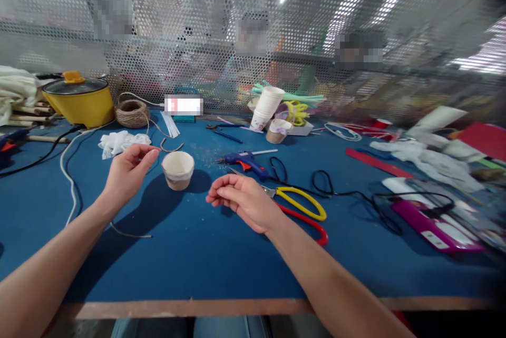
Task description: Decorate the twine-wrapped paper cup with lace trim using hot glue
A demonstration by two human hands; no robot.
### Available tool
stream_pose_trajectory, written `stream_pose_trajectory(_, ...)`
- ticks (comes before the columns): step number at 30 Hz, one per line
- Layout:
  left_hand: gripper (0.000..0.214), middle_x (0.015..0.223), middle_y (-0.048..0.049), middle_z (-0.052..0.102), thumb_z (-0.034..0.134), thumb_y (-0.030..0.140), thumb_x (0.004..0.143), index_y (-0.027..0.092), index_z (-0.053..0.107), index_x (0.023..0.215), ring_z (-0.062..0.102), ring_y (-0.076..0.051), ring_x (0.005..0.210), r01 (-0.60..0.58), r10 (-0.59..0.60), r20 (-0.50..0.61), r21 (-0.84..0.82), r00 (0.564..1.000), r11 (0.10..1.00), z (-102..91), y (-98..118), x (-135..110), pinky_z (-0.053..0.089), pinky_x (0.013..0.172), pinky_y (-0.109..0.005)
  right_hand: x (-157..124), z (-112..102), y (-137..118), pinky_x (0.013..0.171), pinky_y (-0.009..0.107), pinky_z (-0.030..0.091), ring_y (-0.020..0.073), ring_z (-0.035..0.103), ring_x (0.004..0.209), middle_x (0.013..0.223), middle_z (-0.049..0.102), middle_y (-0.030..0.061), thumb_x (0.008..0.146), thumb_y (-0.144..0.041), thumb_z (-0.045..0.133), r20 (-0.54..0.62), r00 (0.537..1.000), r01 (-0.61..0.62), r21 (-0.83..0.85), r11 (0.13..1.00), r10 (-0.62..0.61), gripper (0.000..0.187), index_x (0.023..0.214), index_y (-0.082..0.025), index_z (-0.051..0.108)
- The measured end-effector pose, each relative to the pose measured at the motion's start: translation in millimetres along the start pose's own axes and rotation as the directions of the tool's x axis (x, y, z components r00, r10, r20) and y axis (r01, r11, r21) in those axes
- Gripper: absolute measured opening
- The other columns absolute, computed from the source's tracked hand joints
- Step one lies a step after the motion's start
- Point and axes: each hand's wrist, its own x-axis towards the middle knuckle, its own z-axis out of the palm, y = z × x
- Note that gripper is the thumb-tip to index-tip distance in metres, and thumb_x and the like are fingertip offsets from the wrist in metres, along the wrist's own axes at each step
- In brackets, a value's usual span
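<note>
A small paper cup (pixel 177 173), wrapped in brown below and with a pale band near its rim, stands upright between my hands. Just left of its rim, my left hand (pixel 132 169) is closed in a pinch at the end of a short curved piece of brown twine (pixel 174 149). My right hand (pixel 243 198) hovers to the right of the cup, its fingers loosely curled and nothing visible in them. Scissors (pixel 302 201) with one yellow and one red handle lie beyond and partly behind that hand. A blue glue gun (pixel 247 163) rests farther back.
A twine ball (pixel 132 114) and yellow electric pot (pixel 79 100) stand back left, near crumpled white cloth (pixel 122 143). Stacked paper cups (pixel 266 108), another wrapped cup (pixel 279 131) and pliers (pixel 225 132) sit behind. Black cord (pixel 351 194) runs toward a purple power strip (pixel 438 227).
</note>
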Motion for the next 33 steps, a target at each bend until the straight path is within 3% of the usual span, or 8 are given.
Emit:
stream_pose_trajectory(8,0.027,0.075,-0.0025,0.063,0.060,0.042,0.074,0.017,0.063,0.082,0.051,-0.013,0.061,-0.018,0.018,-0.014,0.000,1.000,1.000,-0.6,-3,0,0.039,0.054,-0.025,-2,0,1,0.057,0.024,0.049,0.0114,0.065,0.059,0.061,0.065,-0.0014,0.070,-0.030,0.073,0.028,0.999,0.033,-0.037,0.999,-0.031,0.023,0.078,-0.015,0.057)
stream_pose_trajectory(16,0.028,0.077,-0.0034,0.063,0.057,0.043,0.076,0.017,0.063,0.083,0.054,-0.015,0.065,-0.025,0.025,0.006,0.028,1.000,0.999,-1.6,2,0,0.044,0.061,-0.027,-3,4,0,0.044,0.022,0.033,0.0072,0.046,0.041,0.045,0.044,-0.0074,0.086,-0.043,0.051,-0.038,0.982,0.170,-0.220,0.961,-0.182,0.037,0.060,-0.019,0.041)
stream_pose_trajectory(19,0.033,0.093,-0.0073,0.064,0.060,0.044,0.072,0.017,0.061,0.092,0.059,-0.019,0.080,-0.033,0.031,0.112,0.011,0.993,0.999,0.0,1,-1,0.048,0.073,-0.032,-3,1,0,0.046,0.024,0.035,0.0080,0.043,0.038,0.039,0.039,-0.0075,0.089,-0.046,0.045,-0.048,0.967,0.208,-0.425,0.881,-0.251,0.042,0.056,-0.020,0.039)
stream_pose_trajectory(22,0.058,0.116,-0.0122,0.058,0.071,0.041,0.061,0.018,0.053,0.111,0.056,-0.027,0.106,-0.045,0.047,0.245,-0.015,0.968,0.999,6.1,-5,-3,0.046,0.090,-0.041,-1,-3,1,0.050,0.025,0.037,0.0087,0.042,0.043,0.044,0.047,-0.0046,0.088,-0.040,0.048,-0.008,0.967,0.189,-0.640,0.744,-0.253,0.036,0.058,-0.020,0.044)
stream_pose_trajectory(24,0.083,0.125,-0.0146,0.053,0.077,0.036,0.055,0.018,0.040,0.126,0.051,-0.028,0.118,-0.040,0.050,0.306,-0.040,0.951,0.998,12.2,-12,-4,0.040,0.099,-0.044,0,-5,4,0.054,0.025,0.040,0.0099,0.047,0.052,0.062,0.056,-0.0020,0.079,-0.031,0.061,-0.001,0.957,0.199,-0.728,0.656,-0.292,0.015,0.072,-0.019,0.053)
stream_pose_trajectory(27,0.105,0.129,-0.0169,0.050,0.079,0.033,0.052,0.019,0.022,0.138,0.051,-0.028,0.120,0.003,0.026,0.338,-0.085,0.941,0.996,20.8,-20,-5,0.035,0.104,-0.045,4,-5,9,0.064,0.028,0.044,0.0133,0.052,0.070,0.089,0.059,0.0027,0.069,-0.023,0.071,0.032,0.907,0.280,-0.792,0.543,-0.420,0.034,0.099,-0.022,0.057)
stream_pose_trajectory(30,0.109,0.119,-0.0157,0.058,0.079,0.030,0.051,0.016,0.017,0.140,0.058,-0.029,0.110,0.079,-0.039,0.340,-0.106,0.940,0.991,24.2,-20,-5,0.039,0.100,-0.047,5,-4,10,0.065,0.029,0.044,0.0155,0.054,0.076,0.090,0.058,0.0052,0.078,-0.024,0.062,0.094,0.841,0.383,-0.799,0.463,-0.533,0.008,0.085,-0.020,0.058)
stream_pose_trajectory(33,0.104,0.113,-0.0127,0.062,0.079,0.027,0.052,0.017,0.022,0.140,0.061,-0.029,0.107,0.179,-0.098,0.381,-0.182,0.919,0.967,22.0,-10,-9,0.043,0.096,-0.046,2,-1,7,0.069,0.030,0.046,0.0159,0.056,0.076,0.081,0.058,0.0047,0.088,-0.027,0.050,0.129,0.766,0.475,-0.774,0.419,-0.629,0.024,0.065,-0.020,0.050)
